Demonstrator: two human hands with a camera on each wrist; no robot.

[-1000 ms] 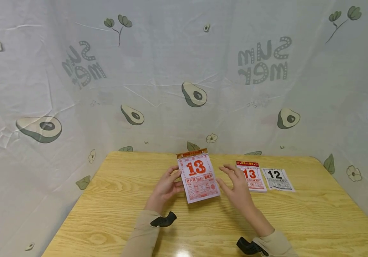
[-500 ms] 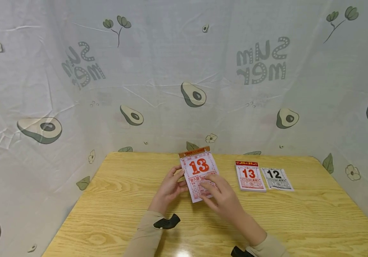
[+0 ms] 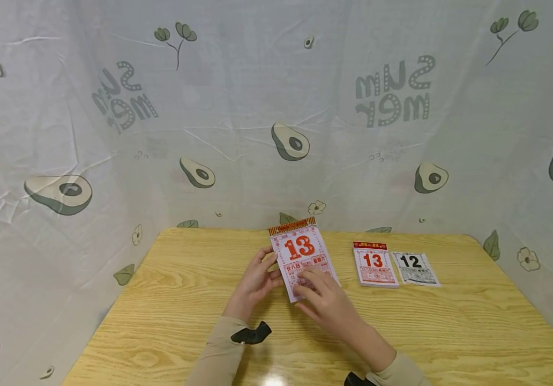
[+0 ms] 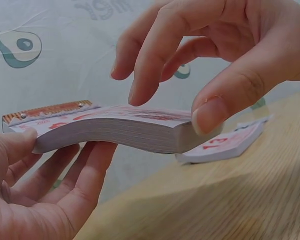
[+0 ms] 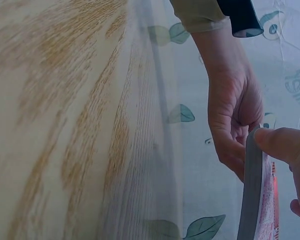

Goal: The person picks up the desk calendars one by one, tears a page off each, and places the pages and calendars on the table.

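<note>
A tear-off calendar (image 3: 299, 244) with a big red 13 and an orange-gold header is held tilted above the table. My left hand (image 3: 255, 279) grips it by its left edge, thumb on the front and fingers underneath; the thick block of pages bends slightly in the left wrist view. Over its lower front lies my right hand (image 3: 327, 300). The right thumb (image 4: 212, 115) is at the bottom corner of the block, and a fingertip touches or hovers just over the top page, with a gap between thumb and fingers.
To the right on the wooden table (image 3: 450, 332) lies a second tear-off calendar (image 3: 376, 268) with a red header and a red 13. Beside it is a loose calendar page (image 3: 416, 269) with a black 12. A curtain (image 3: 257, 80) printed with avocados hangs behind the table.
My right hand has moved left from beside the calendar to over its lower front. The held calendar has shifted slightly right. The things on the table have stayed put.
</note>
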